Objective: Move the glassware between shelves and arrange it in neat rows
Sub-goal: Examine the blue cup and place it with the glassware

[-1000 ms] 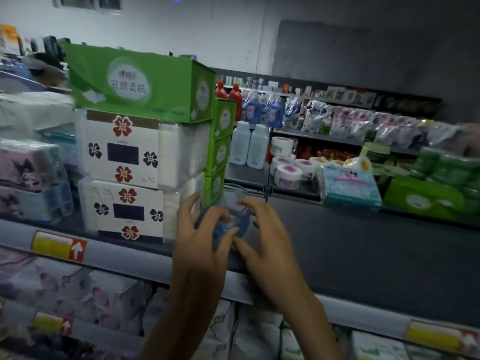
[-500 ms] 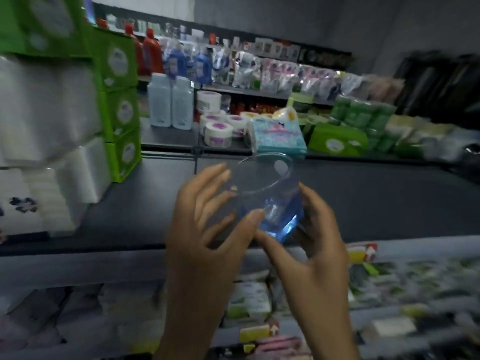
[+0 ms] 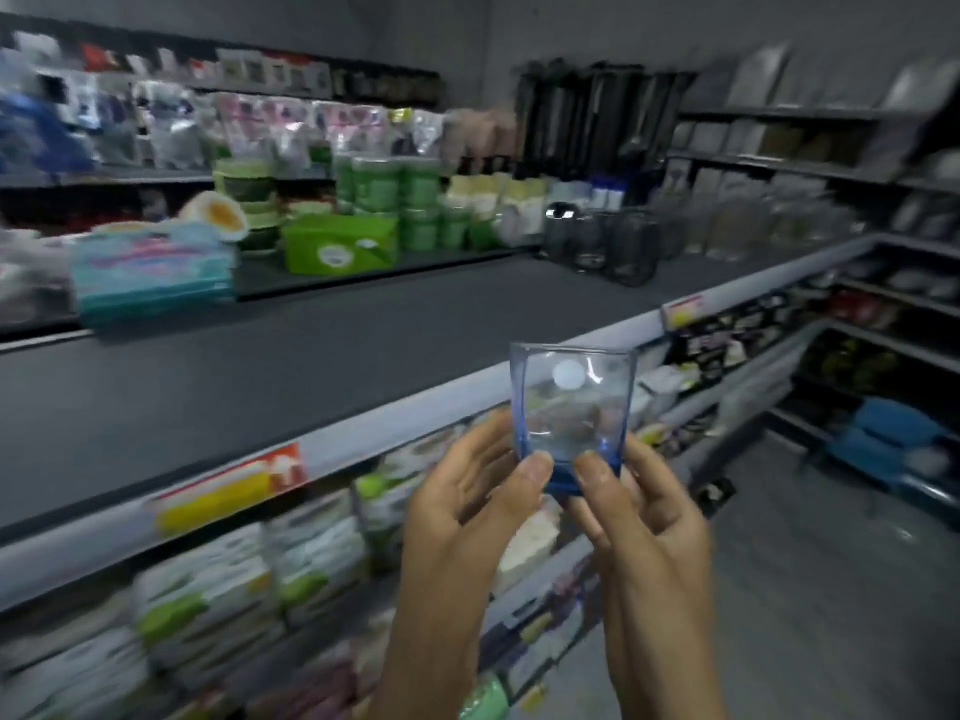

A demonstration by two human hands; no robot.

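Note:
A small blue-tinted glass tumbler [image 3: 571, 407] with a round white sticker stands upright in the air in front of the grey shelf [image 3: 311, 366]. My left hand [image 3: 467, 491] grips its base from the left and my right hand [image 3: 634, 506] grips it from the right, both thumbs on the thick blue bottom. Farther along the same shelf, at the right, a group of clear glasses [image 3: 608, 246] stands, with more blurred glassware [image 3: 753, 226] beyond them.
A teal tissue pack [image 3: 150, 272] and a green box [image 3: 340, 244] sit at the shelf's back, with green jars behind. Packaged goods fill the lower shelves [image 3: 234, 589]. An aisle floor [image 3: 831, 615] opens at the right, with blue items [image 3: 893, 433] beside another rack.
The view has swung right along the shelf, away from the stacked tissue boxes. The tumbler has been lifted off the shelf, turned upright and carried rightward in both hands.

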